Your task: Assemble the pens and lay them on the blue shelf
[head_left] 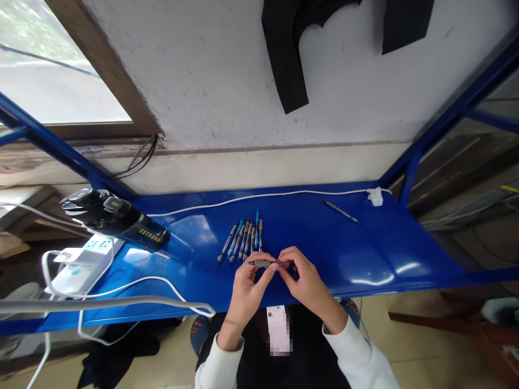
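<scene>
We've got both hands pinched on one grey pen [263,263] just above the blue table [365,254], left hand [248,286] gripping the barrel, right hand [304,281] at its tip, seemingly mid-assembly, so next probably wants a careful twist.

The table [365,254] was painted metal, a glossy blue that threw back pale patches of light, and its frame [454,113] had the same smooth painted finish. The pen [263,263] pinched between the left hand [249,286] and the right hand [302,281] looked like grey plastic, fairly matt. The pens [243,237] lying beyond it were smooth plastic, blue and grey. The cable [259,197] had a soft white matt skin. The power strip [81,262] was shiny white plastic, and the black device [117,219] beside it gleamed. The wall [211,81] was rough, scuffed plaster. The sleeves [360,356] were white cloth.
</scene>
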`<state>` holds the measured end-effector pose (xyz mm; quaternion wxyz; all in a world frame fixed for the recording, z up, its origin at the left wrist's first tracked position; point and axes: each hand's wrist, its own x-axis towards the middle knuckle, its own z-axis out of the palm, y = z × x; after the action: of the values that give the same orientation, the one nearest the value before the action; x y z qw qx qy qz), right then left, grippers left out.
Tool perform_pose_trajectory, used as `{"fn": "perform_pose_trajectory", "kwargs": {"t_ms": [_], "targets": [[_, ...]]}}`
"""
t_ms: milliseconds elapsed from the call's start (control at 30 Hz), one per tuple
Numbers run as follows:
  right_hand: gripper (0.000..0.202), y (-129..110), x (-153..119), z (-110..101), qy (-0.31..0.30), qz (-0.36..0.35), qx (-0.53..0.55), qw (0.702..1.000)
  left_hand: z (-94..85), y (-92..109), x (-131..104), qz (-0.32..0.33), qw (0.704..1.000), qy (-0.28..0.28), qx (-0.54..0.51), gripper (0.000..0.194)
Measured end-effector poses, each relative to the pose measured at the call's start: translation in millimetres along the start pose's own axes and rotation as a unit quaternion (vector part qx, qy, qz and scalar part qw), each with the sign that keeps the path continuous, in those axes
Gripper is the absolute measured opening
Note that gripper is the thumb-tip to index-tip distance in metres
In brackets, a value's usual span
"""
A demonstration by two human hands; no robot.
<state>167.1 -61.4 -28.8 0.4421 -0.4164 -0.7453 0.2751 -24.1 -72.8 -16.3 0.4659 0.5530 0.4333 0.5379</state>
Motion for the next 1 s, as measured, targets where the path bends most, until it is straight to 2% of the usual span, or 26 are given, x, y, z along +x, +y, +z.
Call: {"fn": "perform_pose_trajectory", "kwargs": {"t_ms": [300, 500, 667, 833, 1000], "targets": [[0.007, -1.8, 1.3, -4.8, -0.016, -0.025, -0.009, 1.000, -2.7, 2.0, 0.5, -0.009, 1.000, 0.000, -0.013, 0.013], [0.010, -3.9, 0.4, -4.1, -0.018, 0.032, 0.020, 0.999, -3.1, 1.5, 0.1, -0.013, 1.000, 0.014, -0.019, 0.013], [0.012, -8.0, 2.9, -7.3, -0.040, 0.013, 0.035, 0.999, -3.9, 2.2, 0.5, -0.012, 0.999, 0.029, -0.040, 0.013], [0.010, -9.1, 4.0, -8.7, -0.033, 0.043, 0.043, 0.998, -4.5, 2.6, 1.0, -0.015, 0.998, 0.033, -0.051, 0.012], [0.013, -7.8, 3.7, -9.6, -0.069, 0.043, 0.055, 0.995, -4.7, 1.6, 0.8, -0.015, 0.997, 0.039, -0.061, 0.010]]}}
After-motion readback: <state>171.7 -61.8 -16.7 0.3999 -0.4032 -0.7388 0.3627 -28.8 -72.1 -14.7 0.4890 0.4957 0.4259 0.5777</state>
